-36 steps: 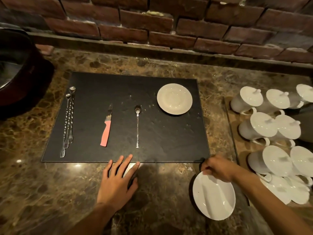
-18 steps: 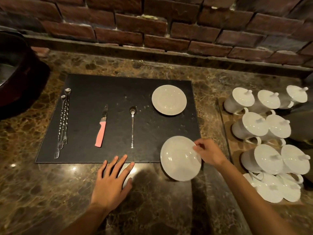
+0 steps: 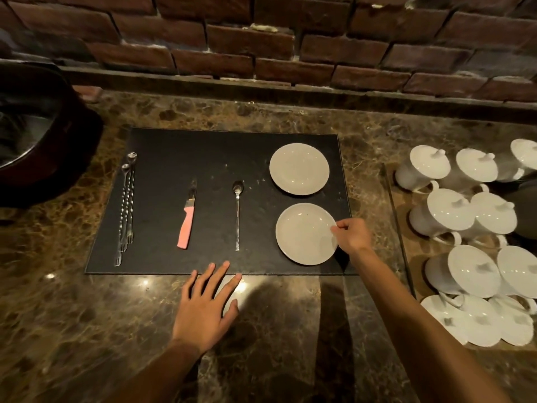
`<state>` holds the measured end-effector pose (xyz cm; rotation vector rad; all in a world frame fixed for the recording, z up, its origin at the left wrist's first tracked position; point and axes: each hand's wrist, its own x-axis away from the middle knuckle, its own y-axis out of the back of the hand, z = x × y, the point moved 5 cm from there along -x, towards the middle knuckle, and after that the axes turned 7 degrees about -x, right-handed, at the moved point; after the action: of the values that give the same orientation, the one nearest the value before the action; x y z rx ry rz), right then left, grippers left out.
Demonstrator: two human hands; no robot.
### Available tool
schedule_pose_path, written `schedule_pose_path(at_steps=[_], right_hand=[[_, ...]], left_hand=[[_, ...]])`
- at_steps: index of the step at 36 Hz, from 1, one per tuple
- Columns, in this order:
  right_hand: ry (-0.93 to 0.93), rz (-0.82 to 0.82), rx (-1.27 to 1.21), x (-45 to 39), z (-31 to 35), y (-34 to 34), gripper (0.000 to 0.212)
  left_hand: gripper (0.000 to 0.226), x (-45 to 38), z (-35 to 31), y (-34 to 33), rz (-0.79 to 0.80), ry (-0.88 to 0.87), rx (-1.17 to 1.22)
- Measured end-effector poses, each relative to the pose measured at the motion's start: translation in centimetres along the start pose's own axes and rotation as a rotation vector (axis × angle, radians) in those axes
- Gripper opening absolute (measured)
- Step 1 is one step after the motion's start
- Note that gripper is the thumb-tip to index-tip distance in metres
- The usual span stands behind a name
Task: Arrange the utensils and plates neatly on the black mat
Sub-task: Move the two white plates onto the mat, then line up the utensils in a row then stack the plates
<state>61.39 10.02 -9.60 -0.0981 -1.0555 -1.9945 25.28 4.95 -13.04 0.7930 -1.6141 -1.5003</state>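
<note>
The black mat (image 3: 174, 146) lies on the marble counter. On it, left to right, lie two long twisted forks (image 3: 126, 207), a pink-handled knife (image 3: 186, 222) and a long spoon (image 3: 237, 213). A white plate (image 3: 299, 169) sits at the mat's far right. A second white plate (image 3: 305, 234) lies flat just in front of it, and my right hand (image 3: 353, 235) pinches its right rim. My left hand (image 3: 207, 306) rests flat on the counter with fingers spread, its fingertips at the mat's front edge.
Several white lidded cups (image 3: 470, 228) crowd a tray on the right. A dark round pot (image 3: 35, 135) stands at the far left. A brick wall (image 3: 261, 39) with a ledge runs along the back of the counter (image 3: 87, 330).
My right hand carried the second plate from the counter's front right up onto the mat and set it down in front of the first plate. My left hand stayed put.
</note>
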Motion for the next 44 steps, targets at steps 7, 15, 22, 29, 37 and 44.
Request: schedule_pose_path(at_steps=[7,15,22,29,37,44], right_hand=[[0.053,0.012,0.076,0.1,0.6,-0.1,0.023],[0.111,-0.068,0.081,3.2,0.7,2.3,0.033],[0.309,-0.043,0.010,8.9,3.3,3.2,0.025],[0.141,0.160,-0.120,14.0,6.2,-1.8,0.008],[0.102,0.324,-0.205,19.8,10.3,-11.2,0.016],[0.095,0.333,-0.247,23.1,15.1,-19.7,0.024]], left_hand=[[0.051,-0.1,0.1,-0.3,-0.039,-0.002,0.000],[0.052,0.3,0.0,0.6,-0.027,0.003,0.061],[0.053,0.4,0.0,2.5,0.132,0.030,0.245],[0.035,1.5,5.5,6.4,0.079,0.116,0.462],[0.041,5.8,19.4,8.7,-0.102,0.342,0.358],[0.058,5.2,29.7,8.0,-0.108,0.344,0.280]])
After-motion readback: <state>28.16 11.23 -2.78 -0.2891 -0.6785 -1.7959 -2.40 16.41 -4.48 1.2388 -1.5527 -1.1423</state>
